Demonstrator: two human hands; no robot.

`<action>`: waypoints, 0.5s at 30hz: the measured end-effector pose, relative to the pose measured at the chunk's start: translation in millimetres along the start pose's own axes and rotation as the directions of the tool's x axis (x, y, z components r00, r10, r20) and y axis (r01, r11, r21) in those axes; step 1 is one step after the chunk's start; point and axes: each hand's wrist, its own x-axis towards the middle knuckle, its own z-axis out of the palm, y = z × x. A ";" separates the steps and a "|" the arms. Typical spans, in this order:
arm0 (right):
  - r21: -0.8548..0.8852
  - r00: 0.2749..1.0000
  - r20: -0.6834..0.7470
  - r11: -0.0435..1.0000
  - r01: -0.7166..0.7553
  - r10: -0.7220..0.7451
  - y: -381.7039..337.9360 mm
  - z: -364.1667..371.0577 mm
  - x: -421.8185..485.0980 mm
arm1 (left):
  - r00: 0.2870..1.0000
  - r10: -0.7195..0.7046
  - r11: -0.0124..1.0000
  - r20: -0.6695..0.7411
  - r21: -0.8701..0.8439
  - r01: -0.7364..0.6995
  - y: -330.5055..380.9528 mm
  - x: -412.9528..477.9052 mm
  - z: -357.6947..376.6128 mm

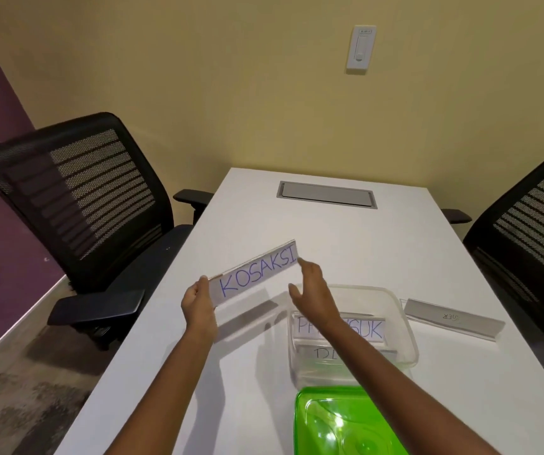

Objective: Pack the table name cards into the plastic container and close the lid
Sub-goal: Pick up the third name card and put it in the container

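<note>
A name card point(257, 275) with blue letters "KOSAKSI" is held in the air above the white table point(346, 244), tilted up to the right. My left hand point(198, 305) pinches its left end. My right hand point(311, 289) touches its right end with fingers spread. Below my right arm stands the clear plastic container point(405, 326) with two name cards point(370, 330) inside it. Its green lid point(339, 421) lies on the table just in front of the container. Another name card point(451, 318) lies on the table to the container's right, facing away.
Two black mesh office chairs stand at the table, one on the left point(83, 205) and one on the right point(533, 244). A grey cable hatch point(326, 193) is set into the table's far end. A wall switch point(360, 49) hangs on the beige wall.
</note>
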 end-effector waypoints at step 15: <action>0.202 0.954 -0.112 0.946 -0.254 0.279 41.6 -61.5 -17.5 | 0.981 0.104 0.921 0.161 0.358 -0.156 1.4 -37.7 26.3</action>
